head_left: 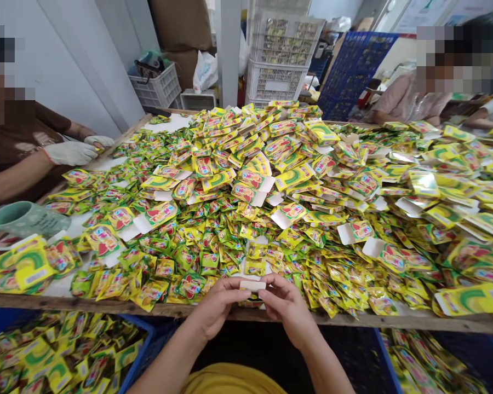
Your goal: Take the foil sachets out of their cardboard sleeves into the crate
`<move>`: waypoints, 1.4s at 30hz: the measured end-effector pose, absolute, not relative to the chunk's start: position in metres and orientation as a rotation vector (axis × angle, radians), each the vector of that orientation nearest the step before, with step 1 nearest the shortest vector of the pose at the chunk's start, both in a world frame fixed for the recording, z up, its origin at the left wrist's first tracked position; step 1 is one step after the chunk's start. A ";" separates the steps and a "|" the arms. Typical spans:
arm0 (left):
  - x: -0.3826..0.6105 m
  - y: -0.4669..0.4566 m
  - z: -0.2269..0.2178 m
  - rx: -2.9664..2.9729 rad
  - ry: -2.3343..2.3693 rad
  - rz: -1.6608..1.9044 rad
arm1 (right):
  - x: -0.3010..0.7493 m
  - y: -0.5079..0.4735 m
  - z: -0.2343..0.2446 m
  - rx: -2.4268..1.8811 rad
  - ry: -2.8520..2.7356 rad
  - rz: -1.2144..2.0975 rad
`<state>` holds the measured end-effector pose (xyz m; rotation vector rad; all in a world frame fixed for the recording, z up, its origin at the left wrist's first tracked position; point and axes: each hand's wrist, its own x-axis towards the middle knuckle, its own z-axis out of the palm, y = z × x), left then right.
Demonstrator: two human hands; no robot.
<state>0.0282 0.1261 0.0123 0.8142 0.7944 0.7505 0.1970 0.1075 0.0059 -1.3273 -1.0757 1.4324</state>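
Observation:
Between my two hands, at the near edge of the table, is a small cardboard box with its white end flap (252,285) facing me. My left hand (219,301) pinches the box from the left, thumb on the flap's side. From the right, my right hand (285,301) grips the same box with thumb and fingers. Most of the box is hidden behind my fingers. Just beyond my hands lie small yellow sachets (255,266). Green sachets (189,260) spread to the left of them, and more yellow sachets (337,279) lie to the right.
A large heap of yellow printed boxes (279,148) covers the table's middle. A green mug (28,219) stands at left. Below the wooden edge (168,307) is a blue crate (150,334) of filled boxes. A gloved co-worker's hand (72,153) is at left; another person (406,98) sits at right.

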 end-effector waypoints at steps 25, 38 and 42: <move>0.021 0.132 -0.012 1.883 0.906 1.150 | 0.209 0.097 -0.007 -1.244 -1.658 0.701; 0.021 0.133 -0.015 1.813 0.888 0.921 | 0.276 0.108 -0.021 -1.973 -2.053 0.088; -0.020 0.127 0.017 1.403 1.116 0.932 | 0.284 0.123 -0.017 -1.848 -1.846 0.209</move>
